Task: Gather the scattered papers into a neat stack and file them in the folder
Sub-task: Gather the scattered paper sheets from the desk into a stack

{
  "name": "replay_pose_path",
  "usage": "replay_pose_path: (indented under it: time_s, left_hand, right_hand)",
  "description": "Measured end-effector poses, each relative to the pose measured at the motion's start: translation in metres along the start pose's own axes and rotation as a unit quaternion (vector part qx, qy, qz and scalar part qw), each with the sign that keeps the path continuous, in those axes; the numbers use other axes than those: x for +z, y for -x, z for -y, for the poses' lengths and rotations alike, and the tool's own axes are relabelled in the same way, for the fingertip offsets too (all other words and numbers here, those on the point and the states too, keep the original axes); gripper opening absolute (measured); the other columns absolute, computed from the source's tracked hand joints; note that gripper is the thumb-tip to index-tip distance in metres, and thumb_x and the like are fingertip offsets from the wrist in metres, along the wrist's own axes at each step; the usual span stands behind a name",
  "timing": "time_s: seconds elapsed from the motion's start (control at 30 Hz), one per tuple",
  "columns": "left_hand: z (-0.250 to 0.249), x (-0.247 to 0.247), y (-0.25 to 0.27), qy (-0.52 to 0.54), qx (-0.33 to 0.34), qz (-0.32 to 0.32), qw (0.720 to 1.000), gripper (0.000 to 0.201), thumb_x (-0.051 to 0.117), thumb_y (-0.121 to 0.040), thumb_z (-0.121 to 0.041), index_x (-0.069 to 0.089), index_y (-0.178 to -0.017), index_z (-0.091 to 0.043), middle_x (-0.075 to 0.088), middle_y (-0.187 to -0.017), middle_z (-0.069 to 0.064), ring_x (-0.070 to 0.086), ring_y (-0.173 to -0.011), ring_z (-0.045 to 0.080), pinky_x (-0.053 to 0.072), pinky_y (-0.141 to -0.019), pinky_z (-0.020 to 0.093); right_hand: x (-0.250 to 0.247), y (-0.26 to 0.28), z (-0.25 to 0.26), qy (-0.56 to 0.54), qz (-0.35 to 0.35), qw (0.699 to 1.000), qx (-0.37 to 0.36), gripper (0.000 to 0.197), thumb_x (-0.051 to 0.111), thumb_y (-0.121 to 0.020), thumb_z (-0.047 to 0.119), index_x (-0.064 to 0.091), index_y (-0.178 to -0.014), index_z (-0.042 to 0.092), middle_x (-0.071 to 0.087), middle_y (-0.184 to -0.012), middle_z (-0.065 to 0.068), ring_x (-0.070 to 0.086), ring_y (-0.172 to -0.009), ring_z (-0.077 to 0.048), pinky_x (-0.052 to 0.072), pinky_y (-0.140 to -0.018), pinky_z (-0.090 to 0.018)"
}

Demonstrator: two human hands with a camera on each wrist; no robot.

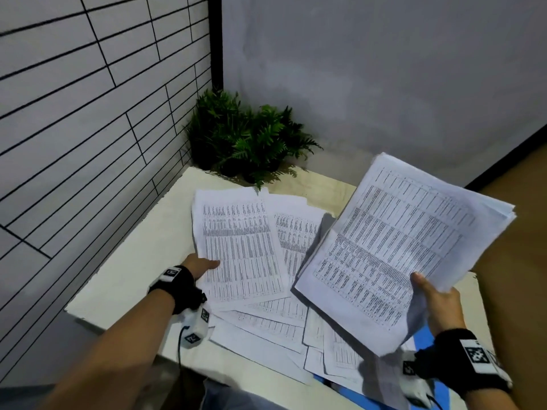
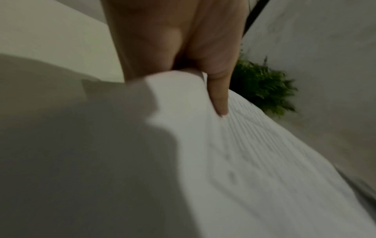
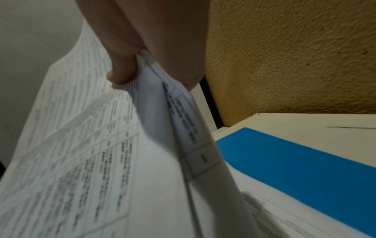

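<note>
My right hand (image 1: 441, 303) pinches a lifted sheaf of printed sheets (image 1: 405, 241); my left hand (image 1: 201, 266) grips the top sheet's edge (image 1: 239, 247) above the blue folder (image 3: 295, 162).

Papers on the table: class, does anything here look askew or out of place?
Yes. The loose papers on the table lie fanned at different angles, overlapping. They also cover most of the blue folder. The bundle in the right hand has uneven edges. The left hand holds one sheet.
</note>
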State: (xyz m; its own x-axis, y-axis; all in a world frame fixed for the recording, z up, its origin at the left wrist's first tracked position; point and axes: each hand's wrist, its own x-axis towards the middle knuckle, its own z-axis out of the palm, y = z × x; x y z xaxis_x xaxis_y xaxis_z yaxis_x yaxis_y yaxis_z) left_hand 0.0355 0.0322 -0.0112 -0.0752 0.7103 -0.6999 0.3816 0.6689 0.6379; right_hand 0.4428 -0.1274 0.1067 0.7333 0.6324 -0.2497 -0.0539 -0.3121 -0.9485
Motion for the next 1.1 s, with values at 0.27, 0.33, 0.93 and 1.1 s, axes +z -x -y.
replay_pose_path:
  time_s: [0.27,0.33,0.93,1.1]
  left_hand:
    - [-0.040,-0.030,0.046,-0.114,0.180,-0.133,0.968,0.027,0.056,-0.085,-0.011,0.059,-0.109,0.002,0.062,-0.090,0.022,0.053,-0.070,0.026,0.037,-0.060,0.026]
    - [-0.052,-0.043,0.063,-0.121,0.215,-0.152,0.957,0.023,0.056,-0.085,-0.014,0.060,-0.104,-0.001,0.060,-0.085,0.018,0.052,-0.067,0.025,0.036,-0.058,0.027]
    - [-0.067,-0.079,0.131,-0.047,0.234,-0.130,0.962,0.014,0.058,-0.085,-0.010,0.057,-0.072,-0.004,0.054,-0.064,0.012,0.049,-0.057,0.021,0.040,-0.059,0.028]
    - [-0.032,-0.031,0.120,-0.042,0.150,-0.063,0.986,0.031,0.056,-0.086,-0.009,0.055,-0.112,0.009,0.062,-0.106,0.020,0.062,-0.093,0.034,0.045,-0.080,0.032]
  right_hand:
    - [0.003,-0.004,-0.008,0.130,-0.001,0.992,-0.001,0.034,0.066,-0.079,0.003,0.055,-0.104,-0.017,0.055,-0.095,-0.020,0.049,-0.085,-0.024,0.034,-0.070,-0.036]
    - [0.007,-0.001,-0.007,0.151,0.012,0.988,-0.005,0.032,0.066,-0.080,0.004,0.055,-0.101,-0.018,0.054,-0.090,-0.019,0.050,-0.077,-0.024,0.036,-0.064,-0.035]
    - [0.003,0.005,0.007,0.158,0.067,0.985,-0.002,0.031,0.063,-0.084,0.016,0.057,-0.097,-0.012,0.054,-0.065,-0.010,0.055,-0.070,-0.028,0.050,-0.065,-0.034]
    - [0.010,0.009,0.017,0.187,0.066,0.979,-0.051,0.029,0.063,-0.084,0.015,0.059,-0.102,-0.008,0.059,-0.083,-0.020,0.055,-0.078,-0.028,0.044,-0.070,-0.035]
